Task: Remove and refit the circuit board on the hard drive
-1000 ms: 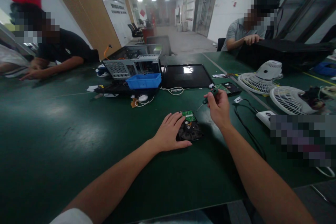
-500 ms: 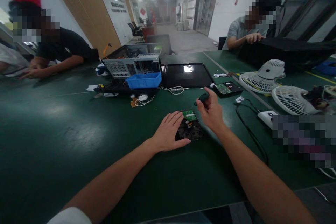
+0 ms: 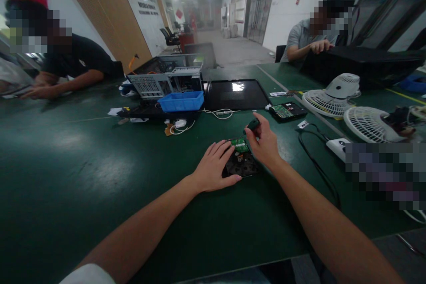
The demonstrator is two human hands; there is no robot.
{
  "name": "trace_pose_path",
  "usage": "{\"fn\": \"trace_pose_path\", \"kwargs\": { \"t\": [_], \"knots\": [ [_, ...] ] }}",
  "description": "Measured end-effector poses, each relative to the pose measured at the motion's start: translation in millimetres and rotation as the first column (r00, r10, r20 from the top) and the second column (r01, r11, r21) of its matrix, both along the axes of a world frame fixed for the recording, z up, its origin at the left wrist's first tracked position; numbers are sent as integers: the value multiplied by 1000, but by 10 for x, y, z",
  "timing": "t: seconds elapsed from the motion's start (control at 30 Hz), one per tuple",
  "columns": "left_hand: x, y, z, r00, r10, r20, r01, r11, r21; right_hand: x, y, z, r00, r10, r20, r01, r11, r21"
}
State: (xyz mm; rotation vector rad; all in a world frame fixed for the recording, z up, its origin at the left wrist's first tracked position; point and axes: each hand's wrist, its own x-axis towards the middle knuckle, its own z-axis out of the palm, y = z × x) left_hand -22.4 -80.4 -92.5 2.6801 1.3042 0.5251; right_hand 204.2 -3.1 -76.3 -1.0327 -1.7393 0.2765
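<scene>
A flat black electronic unit (image 3: 242, 168) with a green circuit board (image 3: 240, 145) at its far end lies on the green table. My left hand (image 3: 213, 167) rests across its left side, fingers stretched out toward the board and thumb along the near edge. In my right hand (image 3: 264, 142) is a screwdriver (image 3: 252, 126) with a dark green handle, pinched between thumb and fingers. Its handle leans up and to the right, with the thin shaft pointing down at the board's far edge. Whether the tip sits on a screw is too small to tell.
Beyond the unit stand a blue bin (image 3: 182, 101), an opened computer case (image 3: 166, 82) and a black panel (image 3: 238, 94). To the right are another circuit-board unit (image 3: 288, 111), white fan parts (image 3: 368, 123), a power strip (image 3: 338, 145) and black cable. Two people sit across the table.
My right hand and the screwdriver have shifted slightly left, and the handle has turned a little in the fingers. My left hand stays in place on the black unit.
</scene>
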Motion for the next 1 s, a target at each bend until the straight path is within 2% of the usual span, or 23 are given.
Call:
{"fn": "trace_pose_path", "kwargs": {
  "t": [0.53,1.0],
  "knots": [
    [-5,7,7,999,-23,-26,22,1000,-20,5,-5,19,1000,-12,-11,12,1000,20],
    [0,6,17,1000,-31,0,31,999,-22,2,-2,3,1000,5,7,-5,1000,-11]
  ]
}}
